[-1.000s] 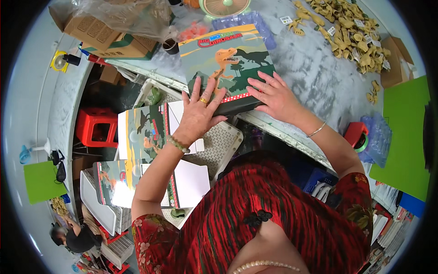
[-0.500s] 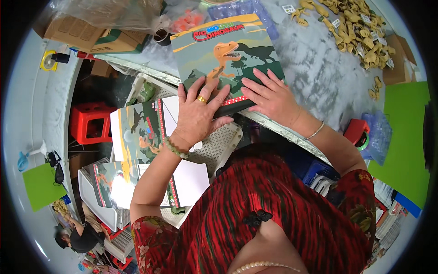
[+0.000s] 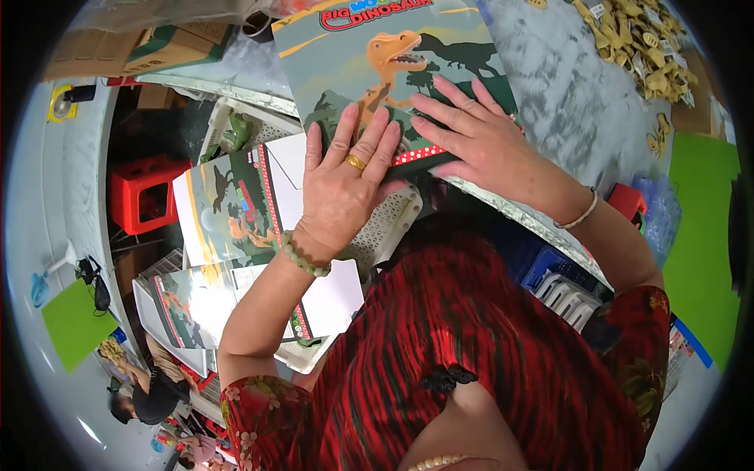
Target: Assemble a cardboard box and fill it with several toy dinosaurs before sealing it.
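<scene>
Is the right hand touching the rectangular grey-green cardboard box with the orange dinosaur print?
Touching: the head view shows the right hand spread against the printed face of the cardboard box.

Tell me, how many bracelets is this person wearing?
2: a beaded bracelet at the wrist of the left hand, and a thin bangle at that of the right hand. No others show.

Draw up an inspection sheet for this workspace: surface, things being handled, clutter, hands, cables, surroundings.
Surface: mottled grey-white table.
Things being handled: dinosaur-print box, printed face up.
Clutter: heap of tan pieces at upper right; cardboard box at upper left; printed packaging over a perforated crate.
Hands: left hand and right hand on the dinosaur-print box, fingers spread.
Cables: nothing clearly seen.
Surroundings: red stool; co-worker at lower left.
</scene>
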`<state>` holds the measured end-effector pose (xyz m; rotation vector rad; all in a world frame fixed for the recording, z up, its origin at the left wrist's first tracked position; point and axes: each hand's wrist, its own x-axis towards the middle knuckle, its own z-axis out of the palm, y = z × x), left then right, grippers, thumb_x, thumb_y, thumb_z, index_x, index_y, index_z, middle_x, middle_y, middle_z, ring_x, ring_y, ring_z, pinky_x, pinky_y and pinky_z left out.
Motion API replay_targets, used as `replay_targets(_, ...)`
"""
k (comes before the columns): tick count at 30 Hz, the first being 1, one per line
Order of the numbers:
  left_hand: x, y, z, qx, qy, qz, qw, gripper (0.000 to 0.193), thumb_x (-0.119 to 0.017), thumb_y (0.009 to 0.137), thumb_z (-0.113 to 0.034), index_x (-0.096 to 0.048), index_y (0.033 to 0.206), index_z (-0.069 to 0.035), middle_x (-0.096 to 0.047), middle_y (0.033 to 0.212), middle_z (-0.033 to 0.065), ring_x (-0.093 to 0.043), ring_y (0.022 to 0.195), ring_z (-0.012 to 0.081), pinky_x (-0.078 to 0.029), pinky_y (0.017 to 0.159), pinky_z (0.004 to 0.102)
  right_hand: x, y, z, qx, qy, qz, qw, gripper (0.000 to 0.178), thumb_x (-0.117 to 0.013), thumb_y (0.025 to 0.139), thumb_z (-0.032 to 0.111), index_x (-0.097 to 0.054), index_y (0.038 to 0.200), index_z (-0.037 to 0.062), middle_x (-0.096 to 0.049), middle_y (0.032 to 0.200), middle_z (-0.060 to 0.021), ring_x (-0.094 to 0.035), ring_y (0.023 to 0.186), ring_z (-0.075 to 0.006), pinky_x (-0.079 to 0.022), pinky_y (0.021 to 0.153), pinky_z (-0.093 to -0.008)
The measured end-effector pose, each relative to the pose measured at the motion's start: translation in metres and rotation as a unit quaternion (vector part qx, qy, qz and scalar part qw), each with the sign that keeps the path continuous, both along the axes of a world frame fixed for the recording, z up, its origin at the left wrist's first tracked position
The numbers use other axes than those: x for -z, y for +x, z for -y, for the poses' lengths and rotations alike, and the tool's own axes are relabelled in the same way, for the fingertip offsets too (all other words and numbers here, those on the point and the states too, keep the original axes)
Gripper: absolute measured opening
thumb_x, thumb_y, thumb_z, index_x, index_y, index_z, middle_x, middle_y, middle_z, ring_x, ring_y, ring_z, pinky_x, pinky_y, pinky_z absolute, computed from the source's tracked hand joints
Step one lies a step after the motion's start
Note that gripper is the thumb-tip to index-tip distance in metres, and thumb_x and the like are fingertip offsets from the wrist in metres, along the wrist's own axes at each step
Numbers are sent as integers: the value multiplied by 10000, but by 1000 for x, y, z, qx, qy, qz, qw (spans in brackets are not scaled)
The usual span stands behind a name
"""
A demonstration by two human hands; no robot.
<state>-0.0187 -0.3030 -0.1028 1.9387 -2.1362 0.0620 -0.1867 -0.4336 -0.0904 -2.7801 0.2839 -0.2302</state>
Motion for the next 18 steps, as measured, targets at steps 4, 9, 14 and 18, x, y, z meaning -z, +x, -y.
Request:
replay_targets(4, 10, 1, 1, 1, -26, -4, 1000, 723, -665, 584, -329, -375, 1222, -149, -342, 1288, 3, -292, 1200, 250, -217, 939, 494, 17, -3, -7, -5, -65, 42, 997, 582, -665, 593, 220, -464, 1109, 41, -361, 1252, -68, -299, 1185, -265, -254, 950, -444)
replay_targets(9, -5, 18, -5, 51, 54, -33, 997, 676, -641, 626, -310, -374, 1225, -143, -339, 1287, 41, -293, 1201, 238, -224, 940, 472, 13, -5, -2, -18, -56, 51, 997, 432, -611, 647, 194, -520, 1051, 72, -410, 1214, -36, -346, 1154, -224, -281, 955, -391)
replay_targets(14, 17, 12, -11, 54, -80, -93, 991, 525, -660, 619, -78, -494, 1117, -69, -440, 1203, 77, -350, 1151, 321, -263, 933, 432, 22, -8, -10, -6, -137, 123, 983, 361, -575, 683, 114, -535, 1035, 45, -466, 1167, -60, -409, 1111, -249, -330, 924, -382)
replay_targets(18, 23, 13, -9, 64, -80, -160, 982, 475, -664, 609, -74, -520, 1061, -90, -451, 1188, 50, -363, 1137, 300, -285, 899, 464, 11, -13, -5, 8, -84, 80, 993, 382, -585, 684, 145, -531, 1061, 121, -443, 1191, -20, -366, 1143, -228, -266, 942, -455)
